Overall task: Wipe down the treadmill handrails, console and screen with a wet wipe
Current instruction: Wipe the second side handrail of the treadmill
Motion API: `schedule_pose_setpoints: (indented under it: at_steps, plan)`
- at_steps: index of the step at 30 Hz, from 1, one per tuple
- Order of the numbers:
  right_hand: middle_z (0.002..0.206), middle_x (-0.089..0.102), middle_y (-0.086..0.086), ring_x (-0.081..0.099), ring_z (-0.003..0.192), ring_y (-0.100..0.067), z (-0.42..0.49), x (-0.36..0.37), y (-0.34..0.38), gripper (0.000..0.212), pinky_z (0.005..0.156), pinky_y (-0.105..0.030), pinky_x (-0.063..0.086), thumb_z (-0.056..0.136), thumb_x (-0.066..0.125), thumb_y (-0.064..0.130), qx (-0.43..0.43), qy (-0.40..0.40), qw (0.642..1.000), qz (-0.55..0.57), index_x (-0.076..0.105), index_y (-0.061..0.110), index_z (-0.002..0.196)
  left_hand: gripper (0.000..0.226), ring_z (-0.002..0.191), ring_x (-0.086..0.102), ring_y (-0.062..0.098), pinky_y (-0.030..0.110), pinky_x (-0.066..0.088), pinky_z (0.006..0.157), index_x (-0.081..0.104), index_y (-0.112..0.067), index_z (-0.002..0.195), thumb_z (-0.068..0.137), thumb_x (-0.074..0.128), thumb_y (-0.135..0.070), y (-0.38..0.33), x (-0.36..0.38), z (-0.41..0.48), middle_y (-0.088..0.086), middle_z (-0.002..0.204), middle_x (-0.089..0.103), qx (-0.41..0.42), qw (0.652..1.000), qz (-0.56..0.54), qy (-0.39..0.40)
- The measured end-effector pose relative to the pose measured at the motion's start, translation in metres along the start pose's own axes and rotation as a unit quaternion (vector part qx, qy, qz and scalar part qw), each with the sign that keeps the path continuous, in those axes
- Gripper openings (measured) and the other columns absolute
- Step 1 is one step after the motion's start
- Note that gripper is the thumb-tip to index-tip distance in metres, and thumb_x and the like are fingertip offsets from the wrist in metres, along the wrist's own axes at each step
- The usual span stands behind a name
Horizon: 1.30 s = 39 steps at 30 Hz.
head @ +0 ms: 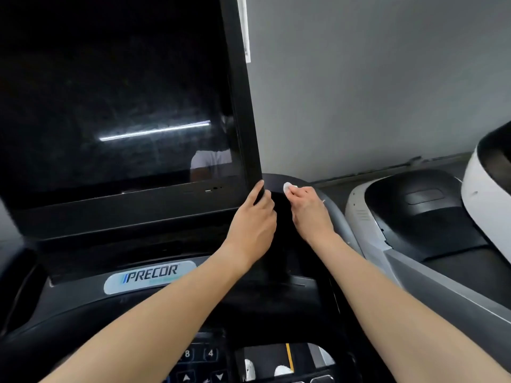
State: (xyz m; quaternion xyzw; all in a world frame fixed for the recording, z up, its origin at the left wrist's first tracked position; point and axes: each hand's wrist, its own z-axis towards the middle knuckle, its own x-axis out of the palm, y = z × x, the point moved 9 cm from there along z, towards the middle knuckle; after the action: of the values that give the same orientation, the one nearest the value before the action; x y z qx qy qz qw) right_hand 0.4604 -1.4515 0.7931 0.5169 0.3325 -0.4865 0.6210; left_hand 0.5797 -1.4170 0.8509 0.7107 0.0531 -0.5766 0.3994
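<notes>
Both hands at the screen's lower right corner.
The left hand (pixel 254 217) grips the corner of the dark screen (pixel 110 106), fingers wrapped round its edge; the right hand (pixel 309 211), just beside it, pinches the small white wet wipe (pixel 289 187) at the curved black housing (pixel 276 180) behind the screen; the Precor console (pixel 83 297) lies below both forearms.

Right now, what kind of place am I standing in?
Most likely a gym: you face a treadmill screen above a Precor-badged console, and a second exercise machine stands to the right.
</notes>
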Motion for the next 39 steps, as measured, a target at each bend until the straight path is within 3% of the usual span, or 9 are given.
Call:
schedule_pose_setpoints:
  at_steps: [4, 7, 12, 15, 19, 24, 28, 35, 39]
  plan:
    - [0.154, 0.048, 0.001, 0.044, 0.141, -0.022, 0.024, 0.019, 0.009, 0.062, 0.109, -0.036, 0.048, 0.092, 0.057, -0.002, -0.093, 0.045, 0.994, -0.034, 0.042, 0.007, 0.152, 0.048, 0.148, 0.033, 0.032, 0.055, -0.007, 0.127, 0.065, -0.005, 0.131, 0.104, 0.036, -0.032, -0.002, 0.003, 0.004, 0.019, 0.142, 0.057, -0.011, 0.999, 0.031, 0.007]
    - [0.141, 0.061, 0.004, 0.052, 0.137, -0.026, 0.011, 0.01, -0.011, 0.054, 0.096, -0.039, 0.055, 0.091, 0.063, -0.003, -0.047, 0.007, 0.999, -0.003, 0.054, 0.01, 0.143, 0.052, 0.148, 0.033, 0.034, 0.055, -0.009, 0.127, 0.062, -0.001, 0.134, 0.103, 0.035, -0.032, -0.006, 0.004, 0.006, 0.025, 0.147, 0.052, -0.014, 0.999, 0.049, 0.02]
    - [0.122, 0.073, -0.009, 0.066, 0.117, -0.035, -0.032, -0.013, -0.036, 0.039, 0.109, -0.041, 0.049, 0.085, 0.07, -0.006, -0.008, -0.079, 0.997, 0.001, 0.07, 0.001, 0.123, 0.059, 0.147, 0.035, 0.039, 0.053, -0.008, 0.126, 0.041, 0.0, 0.152, 0.103, 0.038, -0.032, -0.015, 0.008, 0.019, 0.03, 0.158, 0.036, -0.04, 0.998, 0.043, 0.033]
    - [0.133, 0.067, -0.005, 0.056, 0.134, -0.033, -0.013, 0.001, -0.039, 0.037, 0.107, -0.043, 0.051, 0.096, 0.059, 0.001, 0.018, -0.047, 0.998, 0.027, 0.064, 0.007, 0.133, 0.065, 0.143, 0.042, 0.038, 0.047, 0.017, 0.125, 0.029, -0.001, 0.158, 0.104, 0.04, -0.035, -0.021, 0.01, 0.03, 0.029, 0.164, 0.025, -0.054, 0.997, 0.03, 0.043]
    - [0.148, 0.048, 0.009, 0.037, 0.146, -0.028, 0.026, 0.018, -0.03, 0.046, 0.108, -0.038, 0.046, 0.104, 0.042, 0.009, -0.001, 0.044, 0.999, 0.011, 0.04, 0.021, 0.148, 0.07, 0.144, 0.04, 0.038, 0.045, 0.021, 0.122, 0.018, 0.001, 0.161, 0.105, 0.04, -0.034, -0.021, 0.013, 0.043, 0.029, 0.166, 0.017, -0.076, 0.994, 0.02, 0.07]
    - [0.144, 0.053, 0.004, 0.055, 0.127, -0.035, -0.002, 0.005, -0.031, 0.051, 0.113, -0.04, 0.042, 0.094, 0.046, -0.003, -0.036, 0.011, 0.999, -0.034, 0.048, 0.014, 0.142, 0.066, 0.147, 0.038, 0.039, 0.047, 0.021, 0.123, 0.019, 0.004, 0.159, 0.106, 0.035, -0.032, -0.023, 0.018, 0.049, 0.026, 0.166, 0.023, -0.065, 0.992, 0.06, 0.09]
    - [0.136, 0.065, -0.005, 0.057, 0.13, -0.034, -0.028, -0.007, -0.033, 0.05, 0.108, -0.043, 0.048, 0.088, 0.06, -0.009, 0.011, -0.033, 0.999, 0.021, 0.063, 0.009, 0.135, 0.064, 0.144, 0.041, 0.038, 0.046, 0.026, 0.12, 0.019, 0.004, 0.16, 0.107, 0.033, -0.029, -0.028, 0.022, 0.049, 0.027, 0.166, 0.022, -0.049, 0.99, 0.084, 0.098]
    - [0.15, 0.051, 0.008, 0.044, 0.142, -0.023, 0.019, 0.006, -0.004, 0.044, 0.099, -0.036, 0.051, 0.102, 0.049, 0.007, -0.032, 0.034, 0.998, 0.043, 0.053, 0.018, 0.144, 0.062, 0.141, 0.044, 0.032, 0.041, 0.03, 0.116, 0.017, 0.003, 0.16, 0.108, 0.031, -0.028, -0.032, 0.011, 0.047, 0.024, 0.167, 0.019, -0.033, 0.993, 0.086, 0.078]
    - [0.127, 0.07, 0.001, 0.066, 0.12, -0.031, -0.01, -0.028, -0.018, 0.033, 0.089, -0.034, 0.057, 0.088, 0.074, 0.005, -0.03, -0.071, 0.997, -0.02, 0.073, 0.012, 0.12, 0.065, 0.14, 0.045, 0.035, 0.044, 0.029, 0.118, 0.013, 0.003, 0.161, 0.107, 0.031, -0.029, -0.03, 0.017, 0.047, 0.027, 0.166, 0.018, -0.042, 0.992, 0.089, 0.08]
